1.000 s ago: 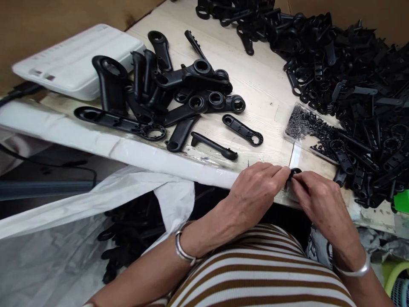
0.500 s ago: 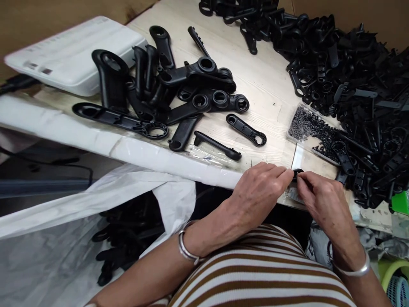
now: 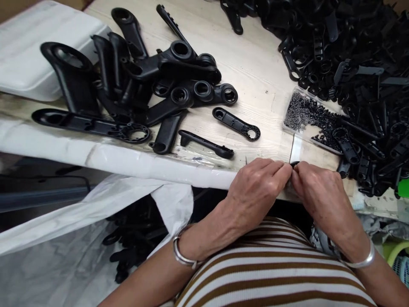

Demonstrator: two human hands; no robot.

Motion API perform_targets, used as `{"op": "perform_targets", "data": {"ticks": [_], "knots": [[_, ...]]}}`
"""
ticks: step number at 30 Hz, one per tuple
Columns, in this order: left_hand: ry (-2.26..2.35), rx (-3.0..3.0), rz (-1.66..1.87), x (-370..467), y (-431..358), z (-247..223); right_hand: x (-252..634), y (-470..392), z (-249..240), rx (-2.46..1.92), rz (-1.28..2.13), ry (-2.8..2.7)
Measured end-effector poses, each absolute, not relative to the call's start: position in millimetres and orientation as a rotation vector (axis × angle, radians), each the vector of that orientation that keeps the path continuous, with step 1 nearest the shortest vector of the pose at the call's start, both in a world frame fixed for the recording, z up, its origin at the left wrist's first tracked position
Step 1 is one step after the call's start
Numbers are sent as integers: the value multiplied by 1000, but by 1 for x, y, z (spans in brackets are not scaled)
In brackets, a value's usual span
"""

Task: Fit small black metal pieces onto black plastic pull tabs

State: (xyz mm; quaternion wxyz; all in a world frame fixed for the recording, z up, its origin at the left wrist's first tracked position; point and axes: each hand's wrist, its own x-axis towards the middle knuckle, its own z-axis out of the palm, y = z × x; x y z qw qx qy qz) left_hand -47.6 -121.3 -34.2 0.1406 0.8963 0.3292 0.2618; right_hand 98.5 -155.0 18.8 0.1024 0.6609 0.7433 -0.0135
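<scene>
We see the small black part (image 3: 294, 163) at the right of centre in the frame, mostly hidden at the fingertips, between our left hand (image 3: 255, 183) and our right hand (image 3: 322, 192), both pinched closed on it. The clear tray (image 3: 289, 125) of tiny screws (image 3: 303, 111) sits just above, and black handles (image 3: 236, 123) lie on the table (image 3: 255, 72) toward the upper left.
</scene>
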Motion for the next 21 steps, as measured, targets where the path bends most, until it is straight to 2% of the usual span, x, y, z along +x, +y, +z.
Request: {"op": "perform_targets", "data": {"ticks": [7, 14, 18, 21], "knots": [[936, 2721, 548, -49, -119, -33, 131, -150, 11, 2370, -902, 2197], [852, 2821, 387, -49, -117, -25, 151, -167, -1, 2799, -1133, 2073], [881, 2721, 320, -48, -116, -23, 155, -175, -15, 2940, -1562, 1890], [912, 2582, 469, -48, -116, -26, 151, -176, -22, 3011, -1953, 1711]]}}
